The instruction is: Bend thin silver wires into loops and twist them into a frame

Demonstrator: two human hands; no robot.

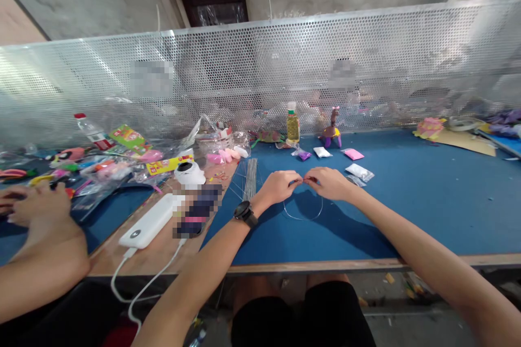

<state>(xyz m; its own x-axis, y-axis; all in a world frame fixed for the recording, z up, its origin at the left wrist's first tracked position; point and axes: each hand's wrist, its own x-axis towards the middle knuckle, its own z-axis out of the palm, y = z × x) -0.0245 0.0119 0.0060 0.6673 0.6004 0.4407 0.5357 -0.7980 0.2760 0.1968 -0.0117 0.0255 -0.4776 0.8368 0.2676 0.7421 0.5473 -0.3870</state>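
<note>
A thin, shiny wire [302, 219] is bent into a loop that hangs below my two hands over the blue mat [427, 200]. My left hand [280, 185], with a black watch at its wrist, pinches one end of it. Close beside it, my right hand [326, 181] pinches the other end, and the fingertips of both hands nearly meet. A bundle of straight grey wires [250, 178] lies just left of my left hand. Small packets, one white [322, 152], one pink [352, 154] and one purple [302, 155], lie beyond my hands.
A bottle of yellow liquid [293, 124] and a clay animal figure [332, 131] stand before the perforated metal screen [305, 65]. To the left lie a white power bank [150, 222] with cables, a phone [198, 211] and a tape roll [189, 173]. Another person's hand [40, 203] works at far left.
</note>
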